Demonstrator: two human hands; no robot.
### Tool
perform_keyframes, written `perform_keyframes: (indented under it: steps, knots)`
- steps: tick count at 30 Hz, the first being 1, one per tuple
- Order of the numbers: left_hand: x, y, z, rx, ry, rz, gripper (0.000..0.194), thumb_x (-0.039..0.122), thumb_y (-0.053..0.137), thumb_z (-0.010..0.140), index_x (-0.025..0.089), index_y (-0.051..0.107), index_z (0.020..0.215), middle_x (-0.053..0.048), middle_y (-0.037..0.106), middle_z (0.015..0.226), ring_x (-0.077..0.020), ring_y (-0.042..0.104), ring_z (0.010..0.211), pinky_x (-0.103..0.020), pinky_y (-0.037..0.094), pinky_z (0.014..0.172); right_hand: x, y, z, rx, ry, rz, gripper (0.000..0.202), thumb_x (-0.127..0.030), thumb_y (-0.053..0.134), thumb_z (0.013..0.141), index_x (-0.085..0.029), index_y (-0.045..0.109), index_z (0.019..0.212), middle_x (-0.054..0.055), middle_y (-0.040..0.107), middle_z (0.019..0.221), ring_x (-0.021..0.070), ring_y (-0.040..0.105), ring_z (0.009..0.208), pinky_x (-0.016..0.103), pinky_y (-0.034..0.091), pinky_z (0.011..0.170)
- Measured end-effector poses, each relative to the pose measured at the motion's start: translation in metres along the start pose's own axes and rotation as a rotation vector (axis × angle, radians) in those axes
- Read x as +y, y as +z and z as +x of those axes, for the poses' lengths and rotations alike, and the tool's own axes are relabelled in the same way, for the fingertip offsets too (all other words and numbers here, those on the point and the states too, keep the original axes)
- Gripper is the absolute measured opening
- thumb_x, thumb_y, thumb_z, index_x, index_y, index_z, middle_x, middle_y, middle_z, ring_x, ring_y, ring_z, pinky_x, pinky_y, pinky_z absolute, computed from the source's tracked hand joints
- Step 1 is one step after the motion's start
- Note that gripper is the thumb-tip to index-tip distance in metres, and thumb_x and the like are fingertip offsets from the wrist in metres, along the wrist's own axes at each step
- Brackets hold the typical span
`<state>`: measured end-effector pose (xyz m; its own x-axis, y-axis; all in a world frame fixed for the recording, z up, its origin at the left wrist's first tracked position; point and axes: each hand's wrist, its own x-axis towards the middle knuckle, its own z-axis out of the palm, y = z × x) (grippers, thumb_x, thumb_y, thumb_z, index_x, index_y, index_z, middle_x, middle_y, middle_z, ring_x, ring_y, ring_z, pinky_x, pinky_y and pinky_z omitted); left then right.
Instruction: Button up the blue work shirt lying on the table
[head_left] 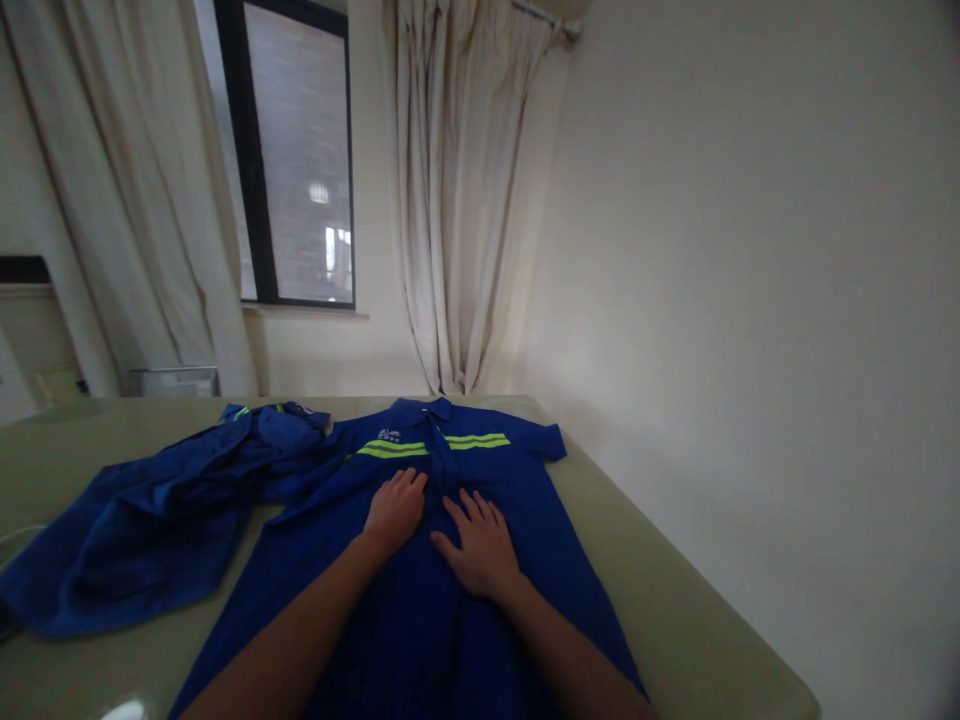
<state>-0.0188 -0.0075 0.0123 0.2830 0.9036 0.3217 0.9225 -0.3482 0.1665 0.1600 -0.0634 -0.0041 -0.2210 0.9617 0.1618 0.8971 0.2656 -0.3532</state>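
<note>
Cream curtains flank a dark-framed window beside a plain pale wall, behind a glossy greenish counter. In the head camera's view, a blue short-sleeved work shirt with yellow-green reflective stripes lies front up on the counter, collar toward the window. A person's left hand rests on its front below a stripe, fingers together and slightly bent; the right hand lies just beside it, palm down, fingers spread. A crumpled blue garment lies at left, against the shirt's sleeve.
</note>
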Motion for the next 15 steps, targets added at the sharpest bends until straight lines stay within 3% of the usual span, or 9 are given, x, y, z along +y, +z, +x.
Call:
perform_keyframes:
  steps: [3,5,8,11,13,15]
  knots:
    - [-0.018,-0.012,-0.003,0.004,-0.053,-0.007,0.049,0.008,0.032,0.095,0.023,0.061,0.132,-0.009,0.070,0.123,-0.0251,0.066,0.110,-0.034,0.051,0.092,0.003,0.001,0.020,-0.002,-0.017,-0.005,0.062,-0.067,0.042,0.098,-0.037,0.044,0.152,0.004,0.037,0.163,0.0285,0.028,0.152,0.050,0.018,0.122]
    - [-0.045,-0.027,-0.005,0.052,-0.136,0.006,0.045,0.012,0.032,0.097,0.022,0.060,0.131,-0.009,0.069,0.123,-0.0256,0.066,0.110,-0.035,0.051,0.094,0.004,0.001,0.026,-0.002,-0.017,-0.005,0.062,-0.067,0.042,0.098,-0.037,0.044,0.152,0.004,0.037,0.163,0.0287,0.028,0.152,0.050,0.018,0.122]
    - [-0.097,-0.049,-0.012,0.171,-0.471,0.090,0.039,0.023,0.032,0.098,0.016,0.059,0.126,-0.017,0.065,0.127,-0.0348,0.060,0.118,-0.048,0.049,0.096,0.005,0.003,0.027,-0.008,-0.016,-0.006,0.063,-0.066,0.041,0.098,-0.035,0.045,0.152,0.005,0.037,0.163,0.0288,0.028,0.151,0.049,0.018,0.122]
    - [-0.141,-0.056,-0.023,0.080,-0.741,0.104,0.050,0.041,0.038,0.097,0.005,0.055,0.126,-0.027,0.063,0.124,-0.0416,0.061,0.117,-0.052,0.049,0.093,0.005,0.004,0.028,-0.003,-0.016,-0.003,0.063,-0.066,0.042,0.098,-0.034,0.046,0.152,0.005,0.038,0.162,0.0285,0.029,0.151,0.049,0.018,0.122]
    - [-0.155,-0.052,-0.028,-0.014,-0.704,0.060,0.052,0.043,0.043,0.094,0.002,0.054,0.126,-0.026,0.065,0.120,-0.0383,0.063,0.117,-0.047,0.048,0.097,0.006,0.004,0.028,0.002,-0.011,0.001,0.063,-0.066,0.042,0.097,-0.034,0.047,0.151,0.004,0.038,0.162,0.0286,0.029,0.151,0.049,0.018,0.122]
    - [-0.155,-0.045,-0.028,-0.040,-0.620,0.026,0.046,0.037,0.047,0.093,0.008,0.054,0.129,-0.019,0.067,0.121,-0.0323,0.064,0.117,-0.041,0.048,0.098,0.006,0.005,0.029,0.006,-0.009,0.004,0.062,-0.066,0.042,0.097,-0.035,0.048,0.151,0.004,0.038,0.162,0.0286,0.030,0.151,0.049,0.019,0.122]
